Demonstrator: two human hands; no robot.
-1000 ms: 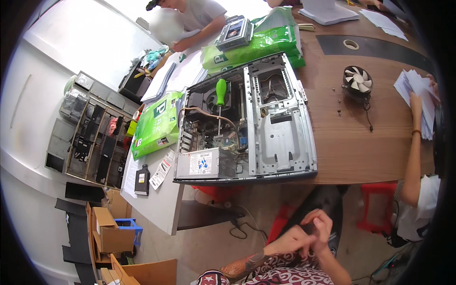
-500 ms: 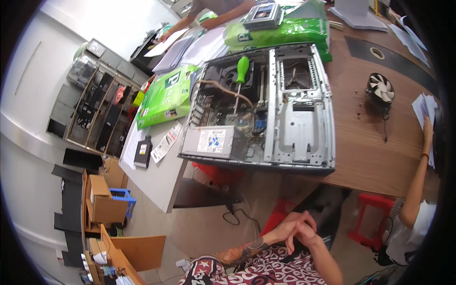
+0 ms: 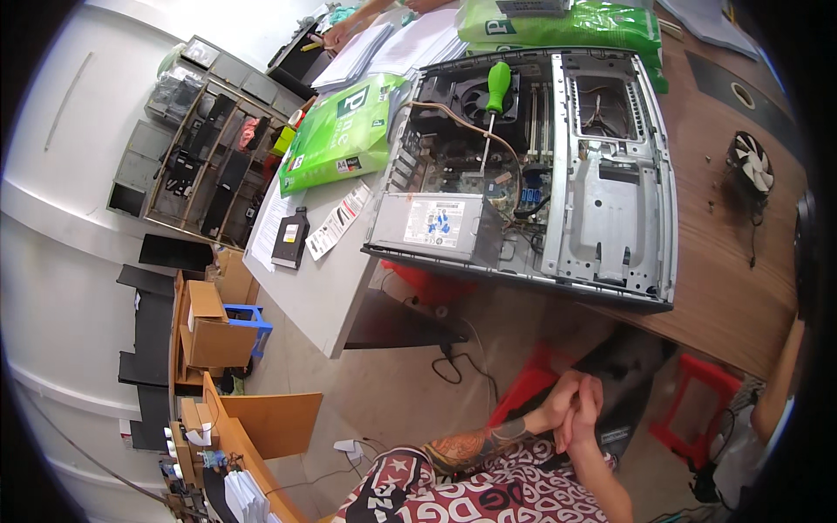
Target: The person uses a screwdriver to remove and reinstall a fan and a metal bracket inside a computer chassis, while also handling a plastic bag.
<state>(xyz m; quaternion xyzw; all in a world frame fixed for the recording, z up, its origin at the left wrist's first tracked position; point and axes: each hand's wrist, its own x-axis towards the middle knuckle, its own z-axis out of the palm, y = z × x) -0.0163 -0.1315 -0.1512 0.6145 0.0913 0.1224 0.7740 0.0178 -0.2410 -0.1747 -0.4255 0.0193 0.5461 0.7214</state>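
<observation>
My left hand (image 3: 549,411) and my right hand (image 3: 582,417) are clasped in front of my body, fingers closed against each other, with no object visible in them. Beyond them, an opened desktop computer case (image 3: 621,228) lies on its side across the tables. A green-handled screwdriver (image 3: 498,85) stands inside it, tip down near the motherboard (image 3: 478,179). The case's metal power supply (image 3: 434,228) sits at its near left corner. A brown cable (image 3: 453,117) loops over the inside. Neither hand touches the case.
A CPU fan (image 3: 751,163) and small screws lie on the brown table (image 3: 711,253). Left of the case are a green paper pack (image 3: 336,135), a black drive-like part (image 3: 290,240) and paper sheets. Red stools (image 3: 689,410) stand below. Other people's arms show at the far side and right.
My view has shifted, so the case and tables sit higher and farther right. My fingers have folded closer together. The person at the right has mostly left the picture.
</observation>
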